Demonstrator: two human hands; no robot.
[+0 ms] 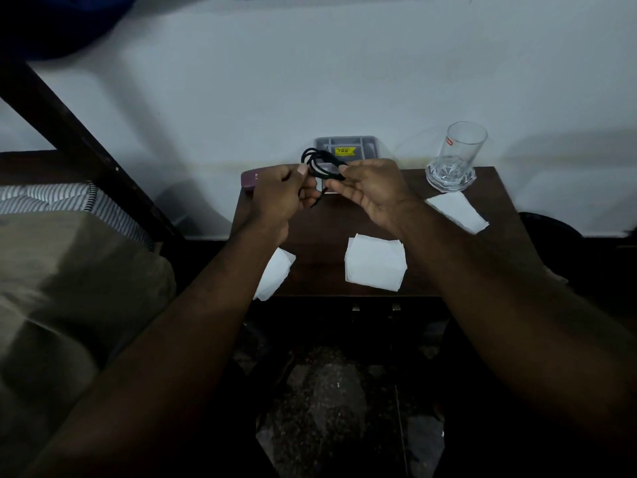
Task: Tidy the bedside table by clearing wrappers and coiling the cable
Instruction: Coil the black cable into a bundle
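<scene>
Black braided cable (pixel 319 163), looped into rounded coils, pinched by both hands: left (pixel 282 193), right (pixel 370 191).

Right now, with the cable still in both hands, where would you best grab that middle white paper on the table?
Take the paper by its near edge, coming from the front. It lies flat on the table, so only an edge can be pinched, and that edge lies closest to the table's front, clear of the glass and tray.
</scene>
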